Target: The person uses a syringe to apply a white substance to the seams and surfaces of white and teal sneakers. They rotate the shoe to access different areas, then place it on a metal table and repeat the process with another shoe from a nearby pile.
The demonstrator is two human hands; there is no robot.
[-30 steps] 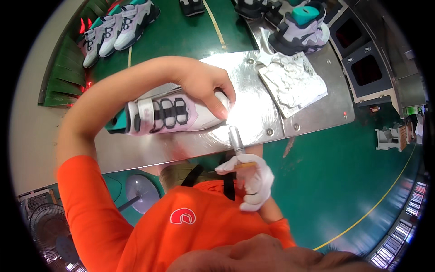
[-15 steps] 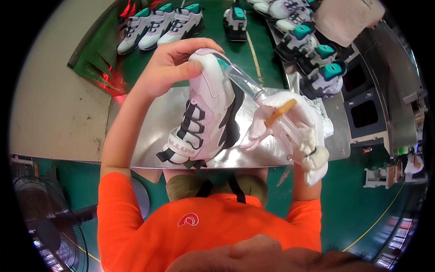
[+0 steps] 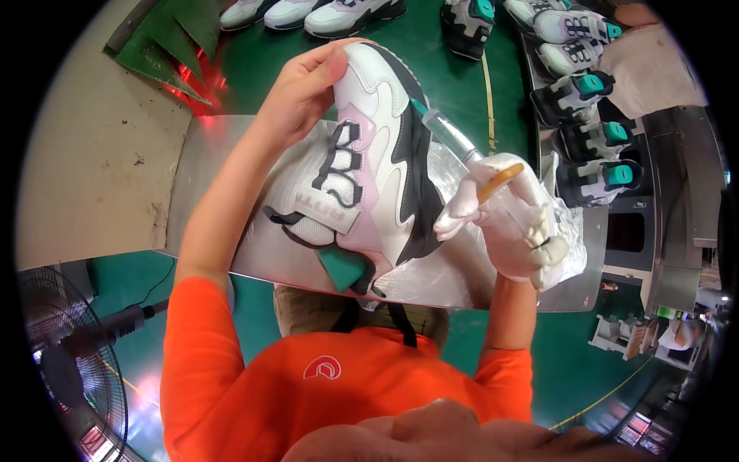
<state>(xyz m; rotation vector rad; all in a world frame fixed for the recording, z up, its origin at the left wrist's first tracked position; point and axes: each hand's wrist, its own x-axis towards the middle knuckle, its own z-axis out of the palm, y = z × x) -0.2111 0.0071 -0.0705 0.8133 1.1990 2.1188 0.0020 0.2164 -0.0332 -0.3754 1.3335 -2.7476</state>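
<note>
A white, pink and black sneaker is tilted over the metal tabletop, its toe pointing away from me. My left hand grips it at the toe, thumb on the upper. A white glove covers my right hand, with a yellow band around a finger. In it is a clear tube-shaped tool with a teal tip. That tip meets the black sole edge near the toe, on the sneaker's right side. Teal material shows at the sneaker's heel end.
Beyond the metal tabletop runs a green surface with several sneakers. More sneakers line a ledge at the right. A green slitted curtain glows red at far left. A black fan stands lower left.
The sneaker has turned to show more of its side and sole edge. The tool's tip has shifted from the toe's upper to the sole edge. The view has shifted too.
</note>
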